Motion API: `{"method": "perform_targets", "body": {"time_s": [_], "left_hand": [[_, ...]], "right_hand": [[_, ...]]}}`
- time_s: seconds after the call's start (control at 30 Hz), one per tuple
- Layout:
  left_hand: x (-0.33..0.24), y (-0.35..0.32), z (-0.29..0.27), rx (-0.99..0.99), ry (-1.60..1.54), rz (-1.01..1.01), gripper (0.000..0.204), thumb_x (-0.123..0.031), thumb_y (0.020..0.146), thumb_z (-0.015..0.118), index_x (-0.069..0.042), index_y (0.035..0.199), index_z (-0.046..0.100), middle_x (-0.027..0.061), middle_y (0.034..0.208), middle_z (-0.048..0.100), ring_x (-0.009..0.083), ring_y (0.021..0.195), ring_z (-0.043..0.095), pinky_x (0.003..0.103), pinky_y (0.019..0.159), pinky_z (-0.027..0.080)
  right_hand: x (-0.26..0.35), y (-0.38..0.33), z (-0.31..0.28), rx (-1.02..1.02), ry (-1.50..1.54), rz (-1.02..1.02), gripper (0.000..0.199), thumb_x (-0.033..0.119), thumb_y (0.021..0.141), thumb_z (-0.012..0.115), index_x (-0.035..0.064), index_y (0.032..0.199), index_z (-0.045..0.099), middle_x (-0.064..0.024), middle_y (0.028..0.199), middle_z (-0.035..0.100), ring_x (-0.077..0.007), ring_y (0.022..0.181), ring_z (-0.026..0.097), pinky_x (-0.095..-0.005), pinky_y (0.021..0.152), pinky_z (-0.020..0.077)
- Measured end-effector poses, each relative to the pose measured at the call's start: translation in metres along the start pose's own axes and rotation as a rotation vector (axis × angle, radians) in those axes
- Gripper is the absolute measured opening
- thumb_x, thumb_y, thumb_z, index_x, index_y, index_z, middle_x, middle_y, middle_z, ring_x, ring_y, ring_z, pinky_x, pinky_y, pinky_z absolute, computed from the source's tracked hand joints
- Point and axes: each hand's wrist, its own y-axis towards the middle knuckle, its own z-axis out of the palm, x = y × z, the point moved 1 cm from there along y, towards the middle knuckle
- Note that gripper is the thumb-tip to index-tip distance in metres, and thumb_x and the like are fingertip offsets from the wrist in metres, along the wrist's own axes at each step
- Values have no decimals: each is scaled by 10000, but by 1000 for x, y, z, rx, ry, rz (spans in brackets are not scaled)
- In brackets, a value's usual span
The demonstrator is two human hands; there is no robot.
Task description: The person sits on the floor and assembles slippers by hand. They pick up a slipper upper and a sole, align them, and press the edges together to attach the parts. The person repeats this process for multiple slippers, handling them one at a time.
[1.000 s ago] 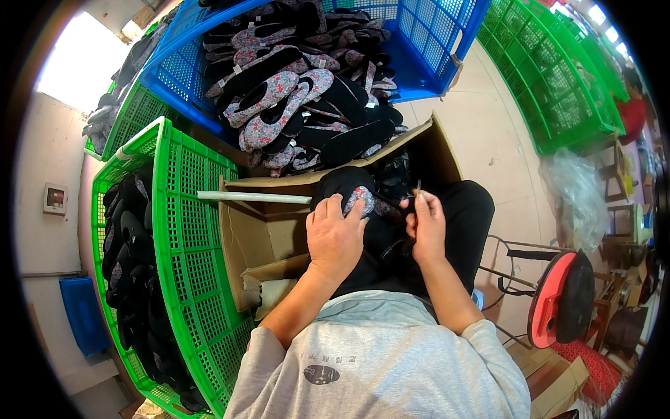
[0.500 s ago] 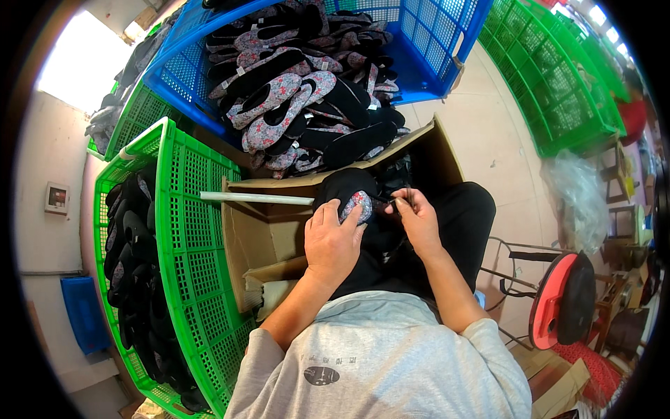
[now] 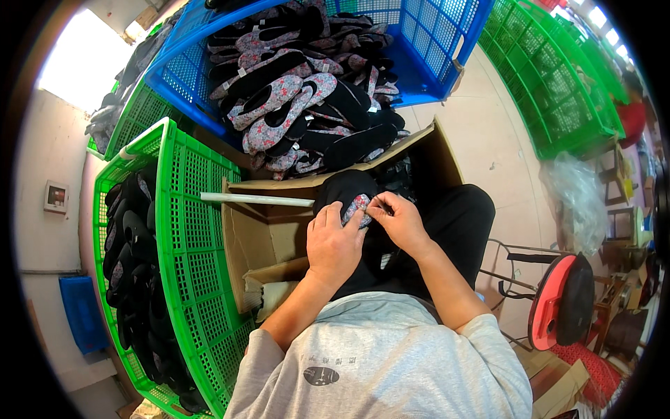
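Note:
A black slipper with a floral-patterned patch (image 3: 356,204) is in front of me, over the open cardboard box (image 3: 244,255). My left hand (image 3: 333,241) grips its near side, fingers resting beside the patch. My right hand (image 3: 398,222) is closed in a pinch at the patch's right edge; what its fingertips hold is too small to make out. A pale rod (image 3: 255,198) runs from the left and ends against the slipper's dark side. Whether the rod enters the slipper is hidden.
Beyond the box, a blue crate (image 3: 436,59) holds heaped floral and black slippers (image 3: 279,115). A green crate (image 3: 202,258) of dark slippers stands at my left. More green crates (image 3: 551,84) are at far right, and a red-and-black stool (image 3: 558,300) sits nearer.
My right hand has moved left, from beside the slipper to the edge of its floral patch. The left hand has stayed almost in place on the slipper.

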Motion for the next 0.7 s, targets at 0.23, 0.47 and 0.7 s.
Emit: {"method": "perform_targets", "body": {"time_s": [0.23,0.47,0.7], "left_hand": [[2,-2,-5,-46,-45,-21,368,-253,736,801,-151,1083,736,192,1173,608,354,1071,588,435,867,475],[10,-4,0,-100,-97,-55,336,-223,722,820,-146,1042,751,197,1153,622,355,1046,603,427,855,500],[24,-5,7,-114,-148,-90,320,-163,753,801,-131,1067,748,197,1167,621,371,1047,603,421,890,513]], "right_hand": [[-28,15,-34,-562,571,283,226,206,990,614,68,820,560,8,791,635,-31,626,448,-224,576,371],[-51,-6,-30,-205,461,273,425,173,880,730,37,1258,589,-1,1036,617,-74,876,546,-230,795,458],[-34,-18,-1,57,139,241,369,58,798,641,14,1156,560,-125,1018,658,-224,962,638,-324,879,482]]}}
